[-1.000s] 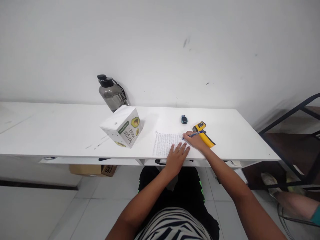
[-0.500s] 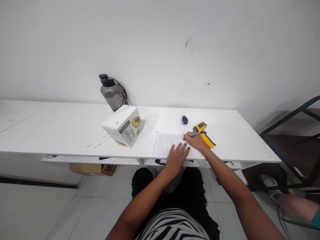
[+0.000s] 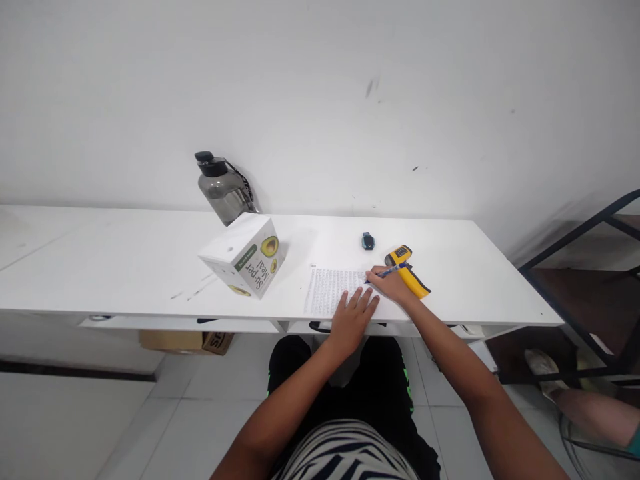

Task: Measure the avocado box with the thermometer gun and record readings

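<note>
A sheet of paper [image 3: 325, 293] covered in rows of handwriting lies near the front edge of the white desk [image 3: 480, 280]. My left hand [image 3: 351, 319] rests flat on the sheet's lower part, fingers spread. In my right hand [image 3: 389, 285] is a blue pen [image 3: 393, 269], its tip down at the writing on the right side of the page. Just beyond that hand lies a yellow and black infrared thermometer [image 3: 413, 277], partly covered by the pen and hand. A small dark watch [image 3: 368, 241] with a blue band sits behind the paper.
Left of the paper stands a white box [image 3: 245, 257] with avocado pictures, and behind it a grey water bottle [image 3: 224, 190] near the wall. A cardboard box [image 3: 183, 341] is below the desk. At far right are a black metal frame [image 3: 570, 320] and another person's leg [image 3: 600, 410].
The view has shifted very slightly. My left hand stays flat on the paper, and my right hand still holds the pen at nearly the same spot.
</note>
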Motion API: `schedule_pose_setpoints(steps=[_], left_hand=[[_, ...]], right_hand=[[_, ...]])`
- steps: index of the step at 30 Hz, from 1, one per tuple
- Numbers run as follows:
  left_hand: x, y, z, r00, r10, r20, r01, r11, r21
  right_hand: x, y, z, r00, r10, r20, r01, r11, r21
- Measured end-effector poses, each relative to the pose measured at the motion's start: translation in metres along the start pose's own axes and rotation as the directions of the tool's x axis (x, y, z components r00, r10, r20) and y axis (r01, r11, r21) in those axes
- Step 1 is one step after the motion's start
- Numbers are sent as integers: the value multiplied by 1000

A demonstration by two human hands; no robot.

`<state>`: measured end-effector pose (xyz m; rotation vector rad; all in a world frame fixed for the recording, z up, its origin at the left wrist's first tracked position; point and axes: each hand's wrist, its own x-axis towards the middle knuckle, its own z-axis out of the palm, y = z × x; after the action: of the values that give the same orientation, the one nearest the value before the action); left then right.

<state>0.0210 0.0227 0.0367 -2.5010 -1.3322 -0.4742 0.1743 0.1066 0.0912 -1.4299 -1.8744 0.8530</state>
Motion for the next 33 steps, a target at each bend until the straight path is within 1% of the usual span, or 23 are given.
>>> schedule_pose_setpoints(steps=[7,12,17,23,28,33], left_hand=[[-1,0,3,1000,7,2,-7,1000,14],[0,0,1,1000,14,-22,-13,999,41],[0,-1,-1,1000,20,-23,-18,999,51],[0,-1,0,999,23,-26,-21,998,52],[0,0,0,1000,23,-17,-22,998,50],[0,0,-1,1000,17,-11,-16,999,43]], right_hand=[[0,1,0,1000,-24,-16,24,1000,7],[-2,-1,-1,997,33,-71,-33,999,1],[-3,-4,-2,998,35,-47,-34,999,13],[-2,-2,-1,999,8,-45,-7,1000,20],[-2,0,0,998,16,-54,-15,1000,20],[-1,-1,-1,1000,4,-27,-3,1000,23]])
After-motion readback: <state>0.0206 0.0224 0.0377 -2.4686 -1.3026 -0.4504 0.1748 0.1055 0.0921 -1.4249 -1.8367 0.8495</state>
